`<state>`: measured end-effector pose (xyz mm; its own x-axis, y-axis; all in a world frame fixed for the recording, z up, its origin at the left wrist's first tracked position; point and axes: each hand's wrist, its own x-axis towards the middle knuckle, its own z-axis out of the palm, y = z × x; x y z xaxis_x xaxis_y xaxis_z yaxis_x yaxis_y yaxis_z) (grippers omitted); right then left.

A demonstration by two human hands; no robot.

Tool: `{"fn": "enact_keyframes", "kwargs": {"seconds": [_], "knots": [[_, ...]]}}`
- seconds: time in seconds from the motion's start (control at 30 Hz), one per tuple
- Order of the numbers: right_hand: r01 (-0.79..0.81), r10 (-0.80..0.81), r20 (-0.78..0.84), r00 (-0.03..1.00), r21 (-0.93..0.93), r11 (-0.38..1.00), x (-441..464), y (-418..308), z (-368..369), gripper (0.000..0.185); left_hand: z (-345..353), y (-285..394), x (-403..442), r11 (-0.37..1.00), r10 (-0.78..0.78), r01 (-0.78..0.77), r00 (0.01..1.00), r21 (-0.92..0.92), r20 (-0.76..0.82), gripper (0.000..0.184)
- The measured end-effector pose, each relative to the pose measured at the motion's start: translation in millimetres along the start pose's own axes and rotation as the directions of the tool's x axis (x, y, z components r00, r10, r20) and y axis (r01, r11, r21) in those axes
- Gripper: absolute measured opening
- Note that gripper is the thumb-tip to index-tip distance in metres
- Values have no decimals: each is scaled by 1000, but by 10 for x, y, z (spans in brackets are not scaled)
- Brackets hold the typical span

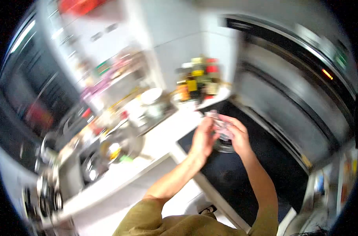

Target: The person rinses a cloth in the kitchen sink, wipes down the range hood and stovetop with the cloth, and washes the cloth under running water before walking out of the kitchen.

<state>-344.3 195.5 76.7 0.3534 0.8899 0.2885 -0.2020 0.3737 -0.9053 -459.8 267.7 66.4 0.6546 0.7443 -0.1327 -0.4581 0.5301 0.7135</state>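
Note:
My left hand and my right hand are closed around a crumpled pinkish-white thing between them. Motion blur hides whether it is a cloth or a plastic packet. Just below the hands, a round, shiny rim shows above the black cooktop. My fingers cover most of whatever that rim belongs to.
Several bottles stand in the corner behind the cooktop. A white counter runs left to a sink with a shiny bowl beside it. A pale pot sits farther back. A range hood slopes over the right side.

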Motion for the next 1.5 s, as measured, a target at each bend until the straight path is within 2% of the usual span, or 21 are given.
{"fn": "enact_keyframes", "kwargs": {"seconds": [0.07, 0.17, 0.3, 0.4, 0.53, 0.6, 0.7, 0.8, 0.9, 0.97, 1.0, 1.07, 1.13, 1.17, 1.27, 1.3, 1.37, 1.4, 1.43, 1.47, 1.5], "knots": [[-65, 63, 98, 993, 14, 998, -16, 187, 788, 36, -306, 496, -564, 989, 149, -144, 969, 40, -200, 32], [-130, 115, 282, 953, 35, 991, -124, 499, 2067, 37, -1035, 1173, -1357, 927, 370, -374, 894, 34, -253, 46], [-199, 195, 501, 844, -45, 979, -512, 1011, 3516, 34, -2069, 1615, -2368, 802, 569, -574, 652, 164, -501, 47], [-200, 215, 647, 731, -98, 975, -781, 1586, 4632, 33, -2782, 2065, -3127, 754, 588, -611, 468, 239, -660, 44], [-70, 179, 784, 594, -171, 983, -1227, 2357, 5838, 34, -3768, 2394, -3958, 696, 638, -615, 290, 372, -713, 48], [-120, 229, 784, 577, -196, 973, -1457, 2685, 6229, 33, -4221, 2407, -4207, 688, 577, -634, 183, 353, -796, 57], [17, 198, 791, 578, -254, 967, -1728, 3061, 6779, 29, -5003, 2494, -4522, 636, 621, -588, 6, 499, -784, 61], [161, 110, 787, 607, -257, 953, -1783, 3352, 7325, 28, -5527, 2798, -4753, 604, 680, -505, -77, 616, -729, 56], [188, 114, 767, 631, -294, 937, -1671, 3792, 7839, 32, -6127, 3154, -4934, 596, 725, -488, -15, 638, -689, 54], [224, 126, 754, 645, -344, 912, -1581, 4239, 8214, 36, -6663, 3416, -5158, 773, 610, -211, -15, 599, -792, 53], [142, 403, 759, 511, -537, 832, -1506, 4331, 8269, 38, -6962, 3419, -5223, 834, 547, -97, 10, 543, -837, 54], [-19, 597, 654, 465, -667, 745, -1542, 4600, 8404, 40, -7823, 3380, -5351, 814, 579, 130, -105, 566, -809, 56], [-150, 736, 544, 403, -754, 639, -1562, 4889, 8494, 47, -8392, 3302, -5430, 725, 658, 355, -105, 590, -745, 56], [-198, 792, 489, 366, -790, 580, -1542, 4975, 8574, 50, -8479, 3409, -5475, 768, 556, 413, -52, 489, -829, 55], [-198, 756, 353, 551, -825, 529, -1679, 5548, 8694, 62, -8667, 3523, -5294, 900, 330, 309, -22, 307, -944, 56], [-225, 734, 379, 564, -784, 578, -1730, 5751, 8679, 63, -8815, 3417, -5172, 922, 321, 190, 106, 336, -941, 56], [-516, 866, 322, 382, -703, 489, -1766, 5824, 8767, 59, -9462, 2983, -4927, 943, 334, -151, 393, 298, -857, 55], [-642, 910, 309, 278, -645, 415, -1782, 5796, 8827, 57, -9650, 2761, -4702, 926, 374, -44, 265, 376, -889, 45], [-779, 953, 195, 233, -548, 303, -1784, 5672, 8931, 43, -9180, 3074, -4569, 951, 293, -5, 331, 309, -897, 36], [-848, 965, 188, 181, -468, 250, -1752, 5743, 8934, 37, -8875, 3274, -4465, 929, 229, 229, 263, 291, -937, 32], [-906, 974, 186, 128, -377, 190, -1718, 5833, 8918, 32, -8565, 3403, -4381, 863, 334, 298, 268, 407, -904, 29]]}}
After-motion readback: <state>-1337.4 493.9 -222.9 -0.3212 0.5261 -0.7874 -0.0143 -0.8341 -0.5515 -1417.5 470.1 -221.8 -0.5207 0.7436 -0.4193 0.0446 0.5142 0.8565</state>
